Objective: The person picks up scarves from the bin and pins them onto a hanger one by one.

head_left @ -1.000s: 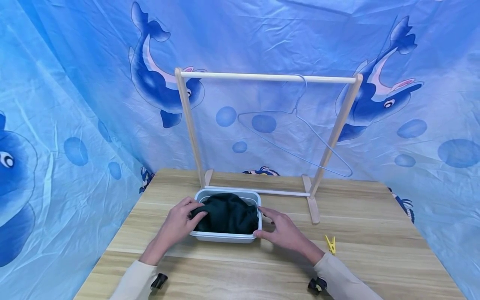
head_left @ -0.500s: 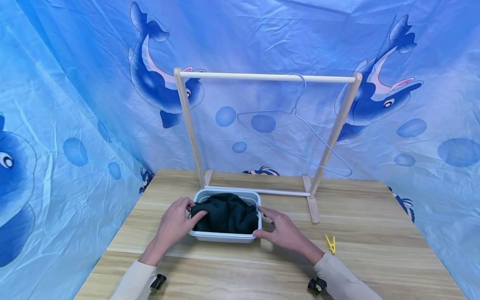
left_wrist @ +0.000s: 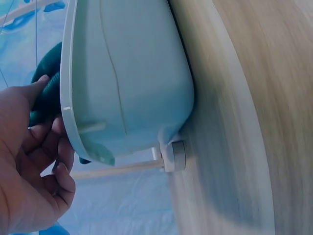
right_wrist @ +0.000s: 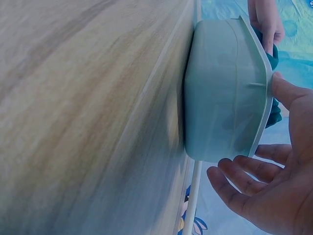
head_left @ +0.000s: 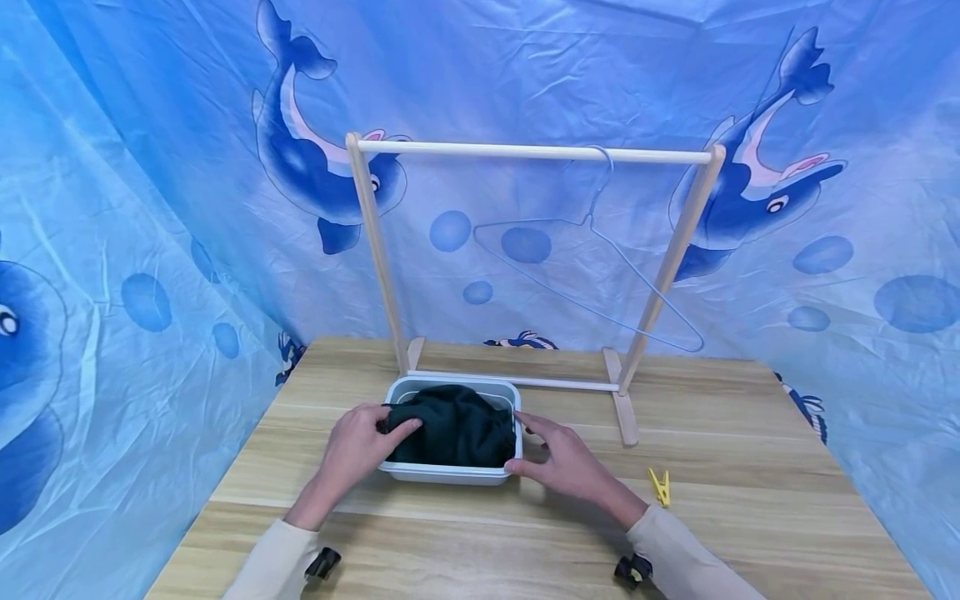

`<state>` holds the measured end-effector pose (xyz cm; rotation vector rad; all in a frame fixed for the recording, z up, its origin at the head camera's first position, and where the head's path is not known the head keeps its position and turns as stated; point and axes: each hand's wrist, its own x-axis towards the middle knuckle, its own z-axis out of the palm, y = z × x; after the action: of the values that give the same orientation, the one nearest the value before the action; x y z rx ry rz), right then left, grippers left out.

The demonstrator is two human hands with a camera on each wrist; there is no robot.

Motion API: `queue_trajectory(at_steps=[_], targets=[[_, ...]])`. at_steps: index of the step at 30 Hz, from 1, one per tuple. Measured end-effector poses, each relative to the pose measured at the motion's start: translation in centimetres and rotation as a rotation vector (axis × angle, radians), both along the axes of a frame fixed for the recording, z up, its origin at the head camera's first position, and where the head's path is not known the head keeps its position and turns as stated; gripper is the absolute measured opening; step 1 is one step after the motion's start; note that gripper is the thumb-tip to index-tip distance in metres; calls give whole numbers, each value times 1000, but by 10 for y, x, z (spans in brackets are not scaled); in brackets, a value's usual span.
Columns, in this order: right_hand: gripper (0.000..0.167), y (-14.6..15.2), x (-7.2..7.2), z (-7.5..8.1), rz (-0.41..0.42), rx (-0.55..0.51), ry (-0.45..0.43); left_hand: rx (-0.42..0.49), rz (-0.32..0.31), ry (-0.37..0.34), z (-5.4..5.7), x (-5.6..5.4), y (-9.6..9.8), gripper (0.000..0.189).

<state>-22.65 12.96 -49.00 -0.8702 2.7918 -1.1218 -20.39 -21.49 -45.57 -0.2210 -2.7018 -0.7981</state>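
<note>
A bundle of dark green cloth (head_left: 465, 427) fills a pale grey-blue plastic basin (head_left: 450, 476) on the table. At the basin's left end my left hand (head_left: 358, 439) pinches a fold of the cloth, its thumb on top and its fingers curled at the far side. The left wrist view shows the cloth (left_wrist: 49, 95) bulging over the rim beside the thumb. My right hand (head_left: 566, 460) lies at the opposite end. In the right wrist view its thumb touches the rim, while the other fingers spread loosely beside the wall.
Behind the basin stands a wooden rack (head_left: 525, 152), with a thin blue wire hanger (head_left: 585, 223) on its top bar. A yellow clothespin (head_left: 660, 487) lies on the table (head_left: 750, 492) to the right. A blue dolphin-print sheet (head_left: 480, 75) surrounds the table.
My left hand has closed its fingers on the cloth's left edge and shifted slightly, with the thumb farther over the cloth. The right hand and basin look nearly unchanged.
</note>
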Motion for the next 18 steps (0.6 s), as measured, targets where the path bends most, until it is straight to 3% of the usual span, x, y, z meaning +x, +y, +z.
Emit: queue_trajectory(at_steps=[4, 8, 13, 18], targets=[[83, 0, 0, 0, 0, -1, -1, 47, 21, 4, 0, 1, 2, 62], [83, 0, 0, 0, -2, -2, -2, 92, 5, -27, -1, 0, 5, 55], [83, -1, 0, 0, -3, -2, 4, 98, -16, -92, -1, 0, 8, 45], [83, -1, 0, 0, -8, 0, -3, 88, -3, -89, -1, 1, 13, 39]])
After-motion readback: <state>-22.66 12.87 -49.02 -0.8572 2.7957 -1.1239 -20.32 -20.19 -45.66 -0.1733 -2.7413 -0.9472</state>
